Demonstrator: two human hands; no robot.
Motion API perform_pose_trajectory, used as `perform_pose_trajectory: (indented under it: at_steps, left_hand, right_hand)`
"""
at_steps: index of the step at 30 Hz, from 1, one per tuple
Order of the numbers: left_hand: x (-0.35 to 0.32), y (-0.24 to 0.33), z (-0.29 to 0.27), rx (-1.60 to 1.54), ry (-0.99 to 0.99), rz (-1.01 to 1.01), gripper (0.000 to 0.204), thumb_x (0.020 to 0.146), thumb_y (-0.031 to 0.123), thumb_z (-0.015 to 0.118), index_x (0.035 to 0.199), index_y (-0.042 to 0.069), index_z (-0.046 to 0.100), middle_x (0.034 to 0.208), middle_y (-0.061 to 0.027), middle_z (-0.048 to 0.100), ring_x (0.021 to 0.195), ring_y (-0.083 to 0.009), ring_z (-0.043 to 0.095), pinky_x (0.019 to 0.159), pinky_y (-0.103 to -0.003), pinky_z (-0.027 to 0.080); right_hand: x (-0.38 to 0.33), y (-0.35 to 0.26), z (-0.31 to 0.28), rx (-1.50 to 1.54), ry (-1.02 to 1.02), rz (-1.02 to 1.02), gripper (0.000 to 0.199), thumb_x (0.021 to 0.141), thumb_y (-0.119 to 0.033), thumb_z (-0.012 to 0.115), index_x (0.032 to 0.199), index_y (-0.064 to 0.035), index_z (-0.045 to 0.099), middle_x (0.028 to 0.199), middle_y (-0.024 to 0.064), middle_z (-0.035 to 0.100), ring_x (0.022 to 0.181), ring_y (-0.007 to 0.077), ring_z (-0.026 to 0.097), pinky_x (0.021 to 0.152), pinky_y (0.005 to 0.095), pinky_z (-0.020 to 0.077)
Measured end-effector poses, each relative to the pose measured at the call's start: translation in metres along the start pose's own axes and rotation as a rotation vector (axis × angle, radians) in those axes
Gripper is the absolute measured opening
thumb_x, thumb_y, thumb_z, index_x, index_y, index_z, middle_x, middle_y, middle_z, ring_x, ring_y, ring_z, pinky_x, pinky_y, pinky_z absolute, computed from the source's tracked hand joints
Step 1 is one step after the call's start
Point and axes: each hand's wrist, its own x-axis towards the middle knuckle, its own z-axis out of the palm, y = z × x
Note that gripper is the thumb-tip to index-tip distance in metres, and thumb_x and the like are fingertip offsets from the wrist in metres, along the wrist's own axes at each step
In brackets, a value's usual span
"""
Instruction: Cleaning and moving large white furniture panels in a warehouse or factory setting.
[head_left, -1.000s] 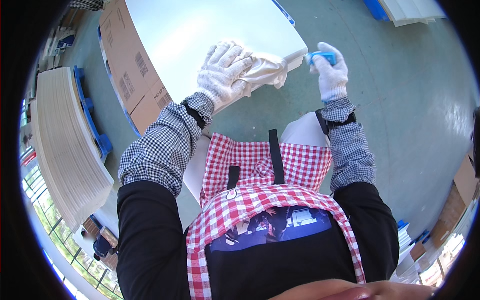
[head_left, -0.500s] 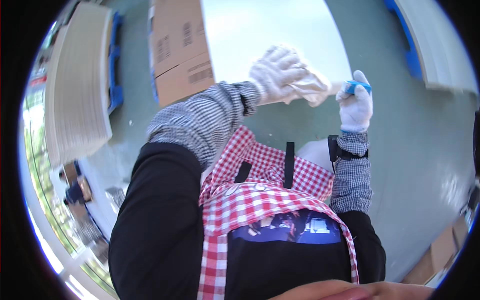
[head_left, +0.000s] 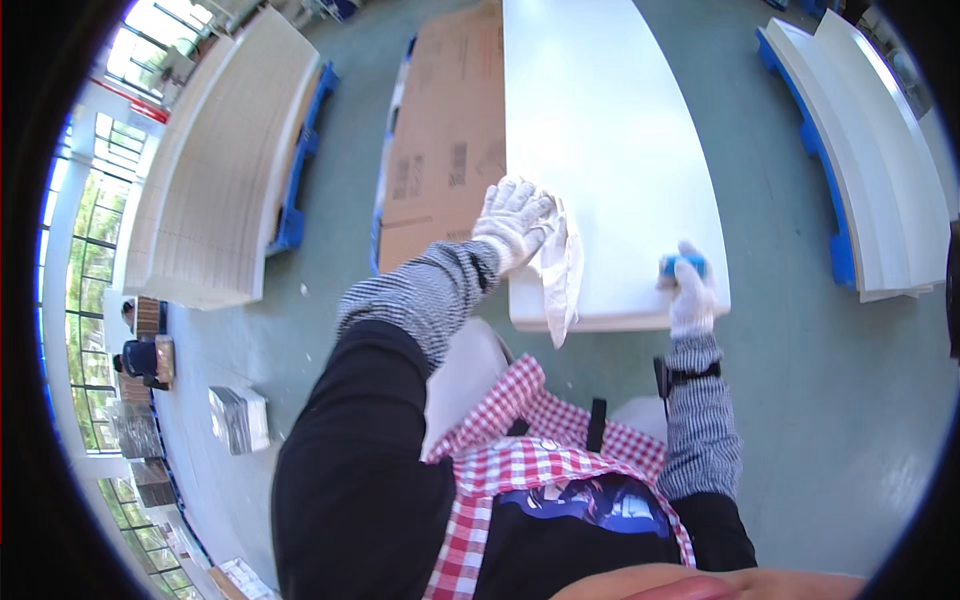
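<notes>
A large smooth white panel (head_left: 620,140) stretches away in front of me, its short end nearest my body. At its left edge rests my left hand (head_left: 512,222), in a white knit glove, fingers extended over a bunched white cloth (head_left: 563,270). The cloth is held at the thumb side and its loose end hangs over the near edge. My right hand (head_left: 692,300), also gloved, is by the panel's near right corner. Its fingers are closed around a small blue object (head_left: 684,266) whose kind I cannot make out.
Brown cardboard (head_left: 445,150) lies left of the panel on a blue pallet. Stacked pale boards (head_left: 215,170) stand farther left, and another stack (head_left: 860,150) is on the right, both on blue pallets. A wrapped bundle (head_left: 238,420) sits on the floor; a person (head_left: 142,362) is beyond.
The view has shifted, showing more of the panel. My left hand and the cloth have come onto its left edge, and my right hand with the blue object is over the near right corner.
</notes>
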Motion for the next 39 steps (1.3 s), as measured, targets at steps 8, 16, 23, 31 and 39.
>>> perform_pose_trajectory:
  at_steps: [8, 16, 23, 31, 39]
  left_hand:
    - [0.093, 0.111, -0.069, 0.032, -0.272, 0.028, 0.064, 0.091, 0.046, 0.047, 0.146, 0.014, 0.042, 0.152, -0.0194, 0.036, 0.145, -0.0353, 0.026, 0.119, -0.053, 0.014]
    - [0.128, 0.136, -0.058, 0.003, -0.236, 0.695, 0.069, 0.089, 0.047, 0.048, 0.149, 0.013, 0.039, 0.158, -0.0179, 0.028, 0.150, -0.0327, 0.017, 0.121, -0.052, 0.007]
    - [0.213, -0.019, -0.043, 0.281, 0.060, -0.202, 0.055, 0.098, 0.046, 0.043, 0.143, 0.015, 0.045, 0.145, -0.0109, 0.045, 0.137, -0.0305, 0.039, 0.111, -0.050, 0.032]
    - [0.309, 0.029, -0.052, 0.280, -0.141, -0.171, 0.062, 0.101, 0.055, 0.026, 0.151, 0.020, 0.035, 0.155, -0.0089, 0.037, 0.144, -0.0289, 0.033, 0.115, -0.054, 0.027]
    - [0.252, 0.208, -0.023, 0.163, 0.022, 0.628, 0.063, 0.095, 0.053, 0.044, 0.148, 0.018, 0.038, 0.147, -0.0127, 0.039, 0.140, -0.0330, 0.032, 0.116, -0.052, 0.021]
  right_hand:
    - [-0.009, 0.005, -0.016, 0.077, -0.034, -0.049, 0.036, 0.089, -0.005, 0.059, 0.124, 0.0054, 0.054, 0.091, 0.0154, 0.067, 0.074, 0.0216, 0.067, 0.064, 0.0342, 0.0580]
    - [-0.013, -0.006, -0.035, 0.270, 0.030, -0.088, 0.035, 0.093, -0.016, 0.058, 0.120, 0.0067, 0.056, 0.086, 0.0115, 0.065, 0.069, 0.0213, 0.060, 0.063, 0.0373, 0.0524]
    - [-0.005, -0.012, -0.037, 0.295, 0.019, -0.066, 0.032, 0.094, -0.018, 0.059, 0.112, 0.0082, 0.057, 0.080, 0.0151, 0.066, 0.059, 0.0218, 0.061, 0.053, 0.0338, 0.0528]
    - [-0.007, -0.015, -0.043, 0.266, 0.037, -0.098, 0.032, 0.091, -0.016, 0.062, 0.113, 0.0065, 0.058, 0.082, 0.0164, 0.067, 0.061, 0.0219, 0.064, 0.055, 0.0329, 0.0543]
    - [-0.009, -0.001, -0.052, 0.295, 0.052, -0.079, 0.028, 0.092, -0.013, 0.059, 0.112, 0.0073, 0.058, 0.081, 0.0160, 0.068, 0.062, 0.0211, 0.063, 0.054, 0.0326, 0.0538]
